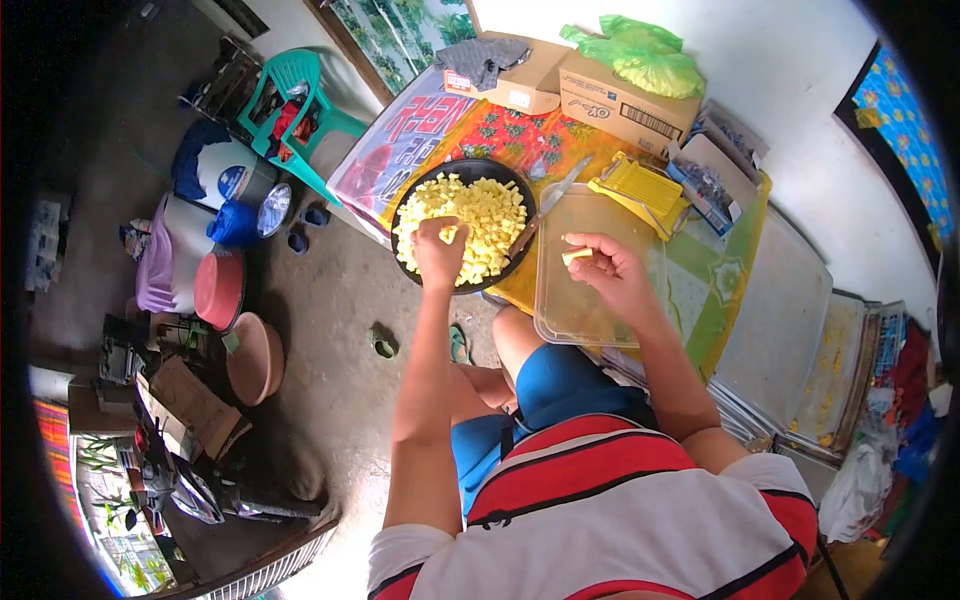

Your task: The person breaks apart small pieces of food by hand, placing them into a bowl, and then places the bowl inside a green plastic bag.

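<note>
A round black pan [402, 255] heaped with small pale-yellow cubes [485, 215] stands at the table's near left edge. My left hand [438, 255] is over the cubes at the pan's near side, fingers curled down; what they grip is hidden. Between thumb and fingers of my right hand [612, 270] is a pale-yellow piece [576, 256], held above a clear plastic tray [590, 320]. A knife [563, 188] lies with its handle on the pan's right rim and its blade toward the back. Behind the tray sits a yellow plastic slicer or rack [640, 190].
Cardboard boxes [620, 105] line the table's back, one topped by a green plastic bag [640, 60]. A small box of packets [705, 185] stands at the right. To the left are a green chair [300, 95], basins [255, 358] and slippers [382, 342] on the floor.
</note>
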